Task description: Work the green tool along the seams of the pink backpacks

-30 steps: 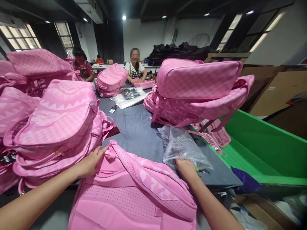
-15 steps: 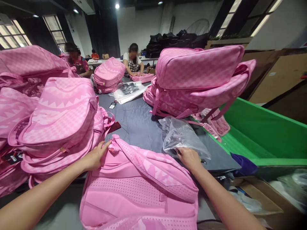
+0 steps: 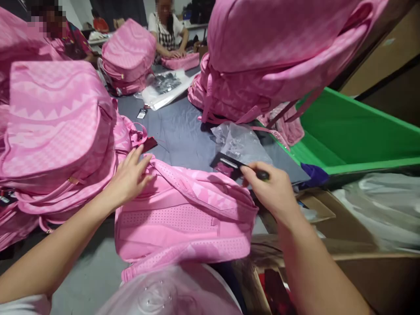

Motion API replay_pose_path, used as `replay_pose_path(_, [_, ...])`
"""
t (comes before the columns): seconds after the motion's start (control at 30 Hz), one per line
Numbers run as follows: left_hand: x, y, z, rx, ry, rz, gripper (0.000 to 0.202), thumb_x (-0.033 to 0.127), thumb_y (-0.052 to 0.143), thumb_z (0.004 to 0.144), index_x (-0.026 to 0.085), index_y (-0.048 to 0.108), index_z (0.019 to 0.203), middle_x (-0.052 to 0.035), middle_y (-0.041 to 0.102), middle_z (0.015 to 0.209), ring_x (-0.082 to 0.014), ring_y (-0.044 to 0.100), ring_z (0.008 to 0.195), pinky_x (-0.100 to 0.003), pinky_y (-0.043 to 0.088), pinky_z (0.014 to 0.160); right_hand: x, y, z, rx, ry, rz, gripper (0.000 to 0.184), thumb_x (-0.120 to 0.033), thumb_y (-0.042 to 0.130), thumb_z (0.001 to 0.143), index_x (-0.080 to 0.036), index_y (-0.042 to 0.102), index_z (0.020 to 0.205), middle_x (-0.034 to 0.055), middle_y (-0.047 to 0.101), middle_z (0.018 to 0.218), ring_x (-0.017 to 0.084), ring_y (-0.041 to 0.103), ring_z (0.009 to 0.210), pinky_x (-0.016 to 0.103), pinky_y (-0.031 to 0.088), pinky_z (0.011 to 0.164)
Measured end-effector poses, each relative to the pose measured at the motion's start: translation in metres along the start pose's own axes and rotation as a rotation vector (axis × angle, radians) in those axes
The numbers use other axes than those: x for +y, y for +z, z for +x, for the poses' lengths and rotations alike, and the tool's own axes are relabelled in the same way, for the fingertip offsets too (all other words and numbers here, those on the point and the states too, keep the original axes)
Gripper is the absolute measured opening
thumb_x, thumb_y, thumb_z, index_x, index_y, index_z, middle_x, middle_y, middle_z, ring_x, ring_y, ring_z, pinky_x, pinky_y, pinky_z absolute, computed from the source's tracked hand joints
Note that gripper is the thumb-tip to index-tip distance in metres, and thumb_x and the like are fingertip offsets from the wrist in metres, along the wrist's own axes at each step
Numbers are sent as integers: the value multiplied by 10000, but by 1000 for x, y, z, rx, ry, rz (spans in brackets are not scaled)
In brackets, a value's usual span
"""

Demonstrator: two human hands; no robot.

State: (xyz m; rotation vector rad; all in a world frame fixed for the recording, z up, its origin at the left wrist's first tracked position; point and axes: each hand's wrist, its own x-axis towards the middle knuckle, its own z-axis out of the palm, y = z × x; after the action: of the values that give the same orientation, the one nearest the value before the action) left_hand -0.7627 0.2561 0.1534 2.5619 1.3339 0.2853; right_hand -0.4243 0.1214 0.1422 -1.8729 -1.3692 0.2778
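A pink backpack (image 3: 183, 210) lies back-side up on the dark table (image 3: 183, 135) in front of me. My left hand (image 3: 129, 177) rests on its top left corner, fingers spread. My right hand (image 3: 271, 190) pinches a dark hang tag (image 3: 226, 165) along with a small dark tool (image 3: 262, 175), just above the backpack's right edge. A crumpled clear plastic bag (image 3: 239, 142) lies right behind the tag.
Stacks of pink backpacks rise at the left (image 3: 55, 131) and at the back right (image 3: 272, 57). A green bin (image 3: 344, 135) stands to the right, cardboard boxes (image 3: 328, 249) below it. Two people sit at the far end beside another backpack (image 3: 129, 54) and a white sheet (image 3: 166, 89).
My right hand has drawn a dark tag out from the plastic bag and lifted it over the backpack. My head has tilted down and moved closer. My left hand has opened flat on the backpack.
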Motion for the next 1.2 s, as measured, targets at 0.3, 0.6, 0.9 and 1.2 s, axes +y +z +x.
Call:
replay_pose_path(0.3, [72, 16, 12, 29, 35, -1133, 269, 380, 757, 824, 136, 642, 832, 10, 672, 694, -90, 654, 602, -188, 531, 578, -69, 32, -4, -250, -49, 437, 146, -302, 685, 835, -174, 705, 766, -23, 657, 616, 111, 578, 574, 236, 443, 599])
replay_pose_path(0.6, [64, 31, 0, 203, -223, -1453, 530, 556, 848, 703, 205, 495, 885, 73, 632, 642, -96, 638, 481, -192, 532, 466, -86, 87, -21, -390, 274, 965, 306, -440, 812, 754, -191, 647, 824, -12, 698, 698, 120, 635, 570, 215, 477, 493])
replay_pose_path(0.9, [0, 28, -78, 465, -103, -519, 589, 651, 612, 890, 289, 527, 1347, -68, 548, 1432, -274, 481, 1412, -464, 422, 1165, -109, 105, 0, 63, -186, 583, 115, -247, 662, 908, -223, 598, 815, -50, 571, 672, 110, 598, 568, 253, 431, 547])
replay_pose_path(1.2, [-48, 104, -119, 363, -177, -307, 434, 593, 534, 950, 199, 637, 1100, -164, 261, 1659, -306, 246, 1558, -541, 293, 1230, -128, 157, 10, -762, -677, -347, 186, -124, 581, 840, -206, 742, 882, 31, 733, 779, 197, 653, 701, 282, 391, 619])
